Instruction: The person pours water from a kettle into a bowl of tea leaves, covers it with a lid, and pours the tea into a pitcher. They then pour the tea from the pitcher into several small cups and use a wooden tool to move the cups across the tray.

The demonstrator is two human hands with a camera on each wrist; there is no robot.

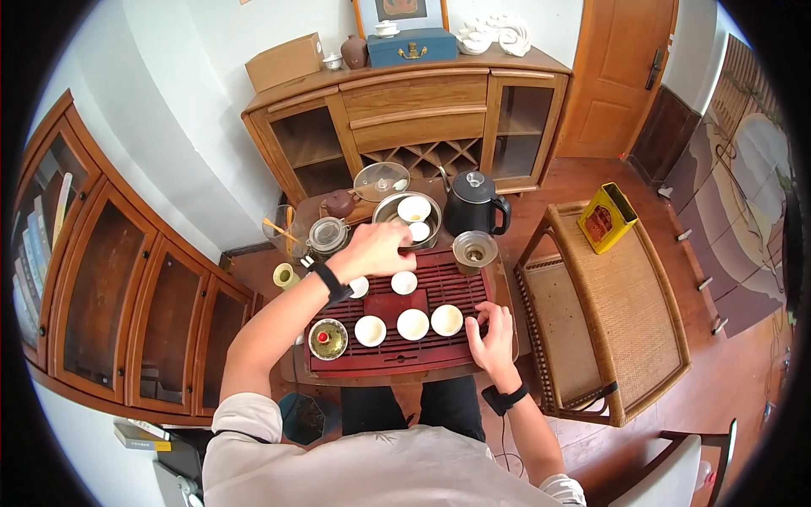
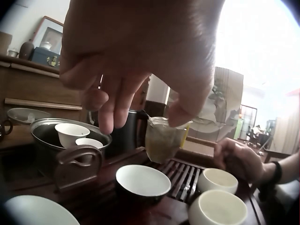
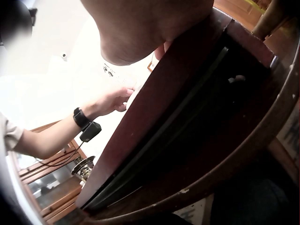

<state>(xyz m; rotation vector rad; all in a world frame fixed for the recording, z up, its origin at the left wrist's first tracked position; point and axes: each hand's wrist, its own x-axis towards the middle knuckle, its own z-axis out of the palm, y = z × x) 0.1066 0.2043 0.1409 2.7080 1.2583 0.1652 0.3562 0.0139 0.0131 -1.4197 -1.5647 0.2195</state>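
Over the far part of the red slatted tea tray (image 1: 389,306), the left hand (image 1: 382,249) hangs palm down, its fingers loosely bent and parted, gripping nothing, with a gap of air beneath it in the left wrist view. Just near of its fingertips, on the tray, stands a white middle cup (image 1: 404,282), upright and apart from the fingers; to the left of that, a partly hidden cup (image 1: 358,288) shows beside the wrist. Just beyond the hand, on the far side, a metal bowl (image 1: 434,221) contains two more white vessels, the far bowl cup (image 1: 414,208) and the near bowl cup (image 1: 418,231). Nearer the person, three upright cups form a row across the tray: left row cup (image 1: 370,330), centre row cup (image 1: 413,324) and right row cup (image 1: 446,320). At the near left corner is a patterned tea bowl (image 1: 328,339) with green contents and a small red piece. The right hand (image 1: 493,335) is at the tray's right edge, relaxed and grasping nothing, thumb towards the right row cup without touching it. At the tray's far right sits a glass pitcher (image 1: 475,252), with a black kettle (image 1: 475,204) farther back. A brown teapot (image 1: 339,204) and a clamp-lid jar (image 1: 328,235) stand far left on the bench (image 3: 183,191).
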